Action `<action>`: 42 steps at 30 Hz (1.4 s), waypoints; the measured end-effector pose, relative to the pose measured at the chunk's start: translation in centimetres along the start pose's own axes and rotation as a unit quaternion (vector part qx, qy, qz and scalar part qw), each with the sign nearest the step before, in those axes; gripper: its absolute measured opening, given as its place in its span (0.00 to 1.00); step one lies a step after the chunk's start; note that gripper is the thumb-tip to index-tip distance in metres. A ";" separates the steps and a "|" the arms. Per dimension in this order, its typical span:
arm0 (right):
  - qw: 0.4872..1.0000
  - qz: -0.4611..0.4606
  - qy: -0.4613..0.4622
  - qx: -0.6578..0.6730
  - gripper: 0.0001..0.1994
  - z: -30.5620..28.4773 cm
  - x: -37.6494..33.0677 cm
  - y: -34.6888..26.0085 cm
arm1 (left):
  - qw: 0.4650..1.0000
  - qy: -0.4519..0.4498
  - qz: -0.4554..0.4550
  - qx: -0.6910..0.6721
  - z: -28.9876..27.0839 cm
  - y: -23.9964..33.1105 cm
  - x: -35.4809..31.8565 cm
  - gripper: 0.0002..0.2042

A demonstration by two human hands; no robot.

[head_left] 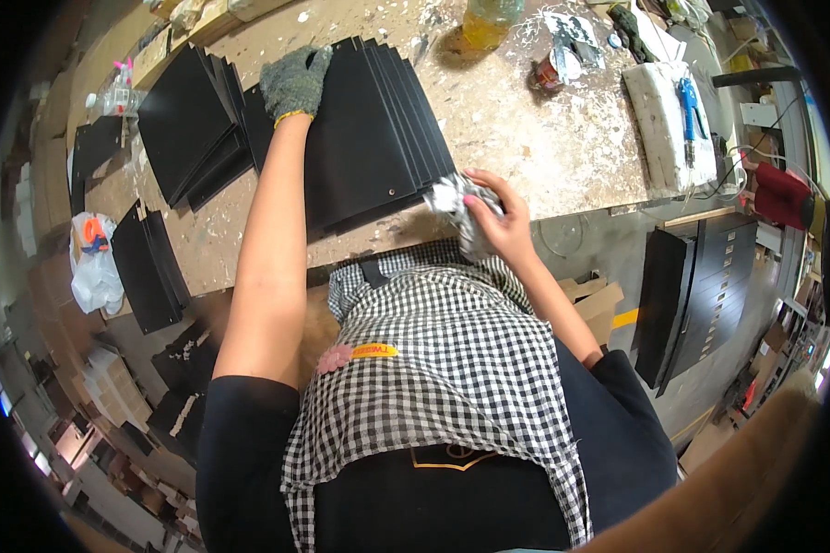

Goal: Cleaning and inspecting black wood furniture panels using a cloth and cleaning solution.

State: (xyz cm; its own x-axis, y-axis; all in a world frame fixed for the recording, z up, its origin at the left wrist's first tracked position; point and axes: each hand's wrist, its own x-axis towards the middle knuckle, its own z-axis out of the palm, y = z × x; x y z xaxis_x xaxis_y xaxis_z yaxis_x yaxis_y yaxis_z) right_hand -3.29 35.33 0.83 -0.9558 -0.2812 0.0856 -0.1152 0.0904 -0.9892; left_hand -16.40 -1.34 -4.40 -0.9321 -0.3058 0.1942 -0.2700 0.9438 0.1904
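My left hand [295,81], in a grey knit glove, rests flat on the far left edge of a fanned stack of black panels [369,138] on the workbench. My right hand [493,214] is bare and closed around a crumpled grey-white rag [456,205] at the near right corner of that stack. A second pile of black panels [189,124] lies just left of my gloved hand. I wear a black-and-white checked apron.
The wooden workbench [526,129] is paint-spattered. A yellowish plastic jar [487,20], a small can [549,72] and a white foam block with a blue tool [673,120] sit at the far right. More black panels [148,267] lean at left and stand on the floor at right [692,304].
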 end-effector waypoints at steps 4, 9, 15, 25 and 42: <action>0.980 -0.078 -0.148 -0.107 0.13 4.9 4.6 3.7 | 0.998 -0.051 -0.021 0.007 -1.2 1.1 0.2 0.26; 0.992 -0.083 -0.034 -0.093 0.09 8.7 12.5 3.2 | 0.999 -0.032 -0.007 -0.004 -1.6 1.4 0.1 0.26; 0.985 -0.083 -0.115 -0.095 0.12 5.2 4.2 4.6 | 0.998 -0.045 -0.041 -0.014 -1.9 1.4 -0.1 0.25; 0.986 -0.131 -0.002 -0.102 0.08 11.3 20.7 5.6 | 0.998 -0.051 -0.039 -0.011 -2.5 1.9 0.5 0.25; 0.984 0.121 -0.094 0.094 0.11 -1.2 -3.8 2.5 | 0.998 -0.027 -0.045 -0.025 -1.6 1.6 0.4 0.24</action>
State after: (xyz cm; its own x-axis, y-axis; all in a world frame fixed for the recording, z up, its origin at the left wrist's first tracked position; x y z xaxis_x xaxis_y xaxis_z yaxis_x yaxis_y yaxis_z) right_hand -0.25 37.75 -1.86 -0.8797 -0.4470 -0.1621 0.1794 0.0035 -0.9838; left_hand -16.81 -0.11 -2.43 -0.9169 -0.3801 0.1220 -0.3416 0.9052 0.2530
